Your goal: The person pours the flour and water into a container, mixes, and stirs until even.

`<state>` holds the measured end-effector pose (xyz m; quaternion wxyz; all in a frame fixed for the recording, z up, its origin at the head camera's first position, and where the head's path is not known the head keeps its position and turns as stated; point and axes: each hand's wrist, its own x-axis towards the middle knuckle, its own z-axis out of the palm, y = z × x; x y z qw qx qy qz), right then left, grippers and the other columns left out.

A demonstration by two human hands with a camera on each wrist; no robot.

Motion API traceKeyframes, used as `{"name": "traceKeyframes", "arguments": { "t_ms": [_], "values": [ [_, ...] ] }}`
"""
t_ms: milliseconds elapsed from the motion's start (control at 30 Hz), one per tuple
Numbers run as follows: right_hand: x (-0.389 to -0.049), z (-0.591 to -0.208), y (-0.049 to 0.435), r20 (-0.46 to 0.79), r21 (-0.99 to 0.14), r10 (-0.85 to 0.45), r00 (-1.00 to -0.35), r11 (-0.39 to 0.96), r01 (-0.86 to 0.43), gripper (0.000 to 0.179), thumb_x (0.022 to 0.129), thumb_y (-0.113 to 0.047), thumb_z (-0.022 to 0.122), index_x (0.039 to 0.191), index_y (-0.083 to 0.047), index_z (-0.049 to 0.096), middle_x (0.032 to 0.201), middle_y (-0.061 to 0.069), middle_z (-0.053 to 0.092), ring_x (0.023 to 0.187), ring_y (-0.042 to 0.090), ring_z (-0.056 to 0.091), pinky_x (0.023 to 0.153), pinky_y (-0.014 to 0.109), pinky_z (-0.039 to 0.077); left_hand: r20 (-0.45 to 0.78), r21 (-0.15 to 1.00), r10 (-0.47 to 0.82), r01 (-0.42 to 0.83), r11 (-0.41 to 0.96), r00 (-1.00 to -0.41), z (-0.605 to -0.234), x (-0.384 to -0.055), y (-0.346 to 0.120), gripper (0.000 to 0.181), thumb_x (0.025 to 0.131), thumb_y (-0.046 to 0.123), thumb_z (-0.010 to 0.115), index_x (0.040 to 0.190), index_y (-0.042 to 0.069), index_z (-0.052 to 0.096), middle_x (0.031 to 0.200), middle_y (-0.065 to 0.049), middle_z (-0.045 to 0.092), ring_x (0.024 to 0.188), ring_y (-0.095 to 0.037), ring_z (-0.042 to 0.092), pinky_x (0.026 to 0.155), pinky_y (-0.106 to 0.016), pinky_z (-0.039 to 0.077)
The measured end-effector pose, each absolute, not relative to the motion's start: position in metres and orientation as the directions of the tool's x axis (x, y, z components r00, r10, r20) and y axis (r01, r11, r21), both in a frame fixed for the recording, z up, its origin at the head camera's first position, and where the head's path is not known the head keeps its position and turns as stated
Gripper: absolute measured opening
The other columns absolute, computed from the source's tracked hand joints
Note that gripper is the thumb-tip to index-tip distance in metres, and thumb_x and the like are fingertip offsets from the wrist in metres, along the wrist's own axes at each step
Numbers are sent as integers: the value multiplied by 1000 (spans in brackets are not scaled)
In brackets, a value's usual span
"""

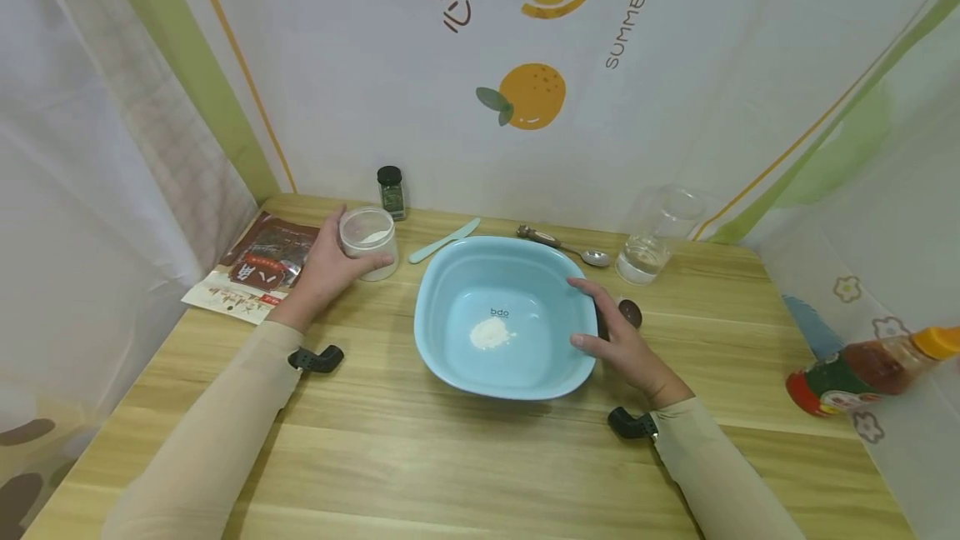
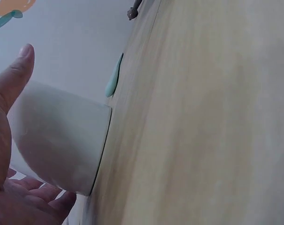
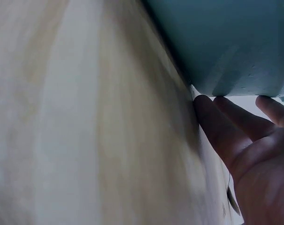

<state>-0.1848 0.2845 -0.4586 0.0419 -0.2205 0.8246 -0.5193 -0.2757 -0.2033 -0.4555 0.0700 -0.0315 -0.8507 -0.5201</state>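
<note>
My left hand (image 1: 330,263) is around a clear, open-topped jar (image 1: 379,262) with white powder inside, thumb on the near side and fingers round the far side. In the left wrist view the jar (image 2: 62,136) stands on the table, the thumb (image 2: 17,75) raised along it. A light blue bowl (image 1: 510,386) holds a small heap of white powder (image 1: 491,333) on its bottom. My right hand (image 1: 622,344) rests at the bowl's right side, thumb and index finger over the rim. In the right wrist view straight fingertips (image 3: 221,101) touch the bowl's outer wall.
Behind the bowl lie a pale green knife (image 1: 446,240) and a spoon (image 1: 595,258). A glass (image 1: 656,240) with clear liquid stands right of them. A green spice jar (image 1: 391,192), a foil packet (image 1: 262,261), a sauce bottle (image 1: 870,369) and a dark round utensil (image 1: 631,312) are around.
</note>
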Motion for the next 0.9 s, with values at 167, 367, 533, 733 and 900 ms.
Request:
{"name": "traceKeyframes", "arguments": {
  "t_ms": [167,367,533,733,900],
  "values": [
    [-185,-459,285,158,-867,-407,-899,378,-324,79,102,-15,71,172,-18,35,179,17,27,158,47,34,117,31,39,160,878,-8,139,459,-987,-453,-275,-202,140,85,40,100,179,6,3,179,-26,25,163,-49,28,130,-68,22],
    [-184,-458,285,164,-861,-405,-900,387,-331,77,103,-14,70,172,-17,36,180,17,27,160,46,32,121,49,37,172,889,2,156,430,-985,-445,-270,-204,137,86,38,99,179,10,2,183,-21,19,167,-44,23,133,-62,20],
    [-185,-457,284,164,-867,-407,-898,374,-329,77,102,-14,70,172,-17,36,180,18,26,160,47,31,115,27,38,182,899,26,178,400,-983,-438,-269,-205,135,88,36,99,180,14,2,185,-14,15,169,-38,19,134,-54,20],
    [-186,-458,284,169,-869,-405,-898,369,-330,78,101,-15,70,171,-17,37,179,18,27,160,48,31,112,19,37,231,872,45,227,433,-972,-432,-269,-203,131,88,35,99,180,13,9,185,-10,19,169,-36,19,134,-58,18],
    [-185,-459,284,164,-875,-408,-898,361,-324,78,102,-15,70,172,-17,36,179,18,26,159,48,33,112,20,38,249,852,53,245,464,-967,-427,-267,-200,129,88,39,98,179,11,12,184,-9,20,169,-36,20,132,-64,18]
  ]
}}
